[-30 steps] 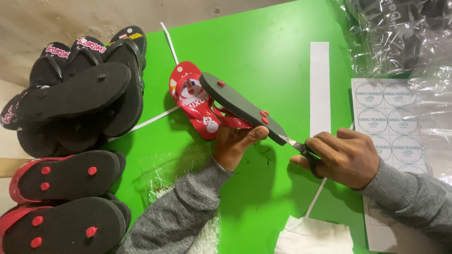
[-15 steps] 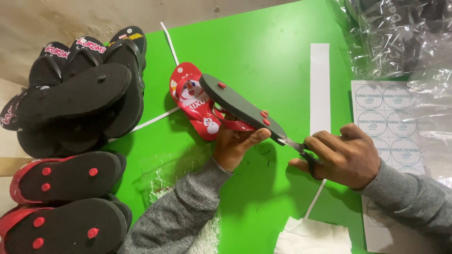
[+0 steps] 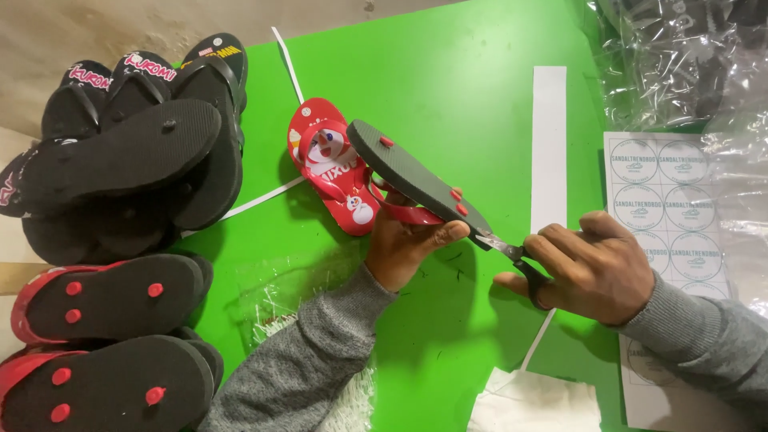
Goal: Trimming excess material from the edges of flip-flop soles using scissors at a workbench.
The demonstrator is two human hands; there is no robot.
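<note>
My left hand holds a small flip-flop sole-up, its black sole showing red plugs and its red straps hanging below. It rests over a matching red flip-flop with a cartoon print, lying on the green table. My right hand grips a pair of scissors with black handles. The blades touch the heel end of the held flip-flop.
A pile of black flip-flops lies at the left, with red-plugged black-soled ones below it. A white paper strip, a round-sticker sheet, clear plastic bags and white cloth lie at the right and front.
The scissors and my right hand stayed at the heel with only slight shifts. The held flip-flop kept its place.
</note>
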